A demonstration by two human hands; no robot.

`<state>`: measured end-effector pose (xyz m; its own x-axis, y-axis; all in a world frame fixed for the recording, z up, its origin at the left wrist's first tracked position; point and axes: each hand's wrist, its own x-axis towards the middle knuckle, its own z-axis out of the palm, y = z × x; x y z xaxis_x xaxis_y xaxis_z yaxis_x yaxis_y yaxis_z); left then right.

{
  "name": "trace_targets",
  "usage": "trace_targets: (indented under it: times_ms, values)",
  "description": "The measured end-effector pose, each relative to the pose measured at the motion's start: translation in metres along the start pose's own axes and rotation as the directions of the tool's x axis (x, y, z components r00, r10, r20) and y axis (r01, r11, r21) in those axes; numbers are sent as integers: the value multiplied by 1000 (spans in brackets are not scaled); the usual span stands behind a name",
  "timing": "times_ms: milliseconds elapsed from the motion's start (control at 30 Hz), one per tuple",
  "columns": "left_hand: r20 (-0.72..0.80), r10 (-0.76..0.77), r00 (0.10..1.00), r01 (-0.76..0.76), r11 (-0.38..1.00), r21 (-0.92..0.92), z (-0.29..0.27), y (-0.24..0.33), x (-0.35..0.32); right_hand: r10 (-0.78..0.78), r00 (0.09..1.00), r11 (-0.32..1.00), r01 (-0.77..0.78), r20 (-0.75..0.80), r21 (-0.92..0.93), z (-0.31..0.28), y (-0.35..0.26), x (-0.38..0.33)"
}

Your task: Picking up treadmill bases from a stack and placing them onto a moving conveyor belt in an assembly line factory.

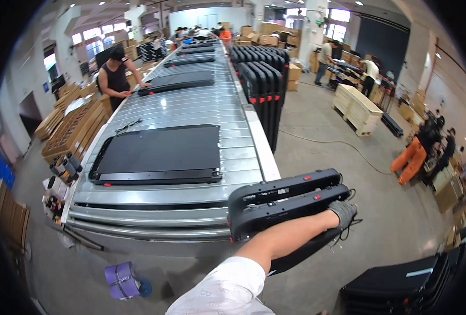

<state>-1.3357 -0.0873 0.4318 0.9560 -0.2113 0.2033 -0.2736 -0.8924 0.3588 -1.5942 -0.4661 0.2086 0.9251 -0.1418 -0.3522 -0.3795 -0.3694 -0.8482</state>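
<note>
Two black walking pad treadmills stand on edge, side by side, at the near right corner of the roller conveyor. My left arm reaches across to the right, and my left hand, in a grey glove, is closed on the right end of the nearer walking pad. Its fingertips are partly hidden behind that end, where thin black cables hang loose. Just behind it stands the farther walking pad; both carry a small red switch on the upper edge. My right hand is out of sight.
Another walking pad lies flat on the conveyor, a coiled cable beside it. A co-worker handles one farther up. Upright pads line its right side; stacked black pads lie at lower right. A purple bundle and a hose are on the floor.
</note>
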Motion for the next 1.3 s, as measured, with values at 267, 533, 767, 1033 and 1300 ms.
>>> trace_targets:
  times_ms: [267,533,767,1033,1300]
  values:
    - [36,-15,999,15,1000,5,3,2,3,-808,589,580,802,-27,139,72,-346,176]
    - [123,-52,991,61,996,-72,7,-2,9,-847,107,35,989,521,-147,212,-476,191]
    - [48,193,980,-190,980,-51,5,-12,2,-654,190,247,969,732,-31,201,-464,221]
    - [204,-75,976,75,997,7,-30,24,-2,-772,537,624,741,341,247,114,-329,307]
    - [196,-355,914,262,886,382,33,40,69,-487,637,846,176,598,503,115,-234,315]
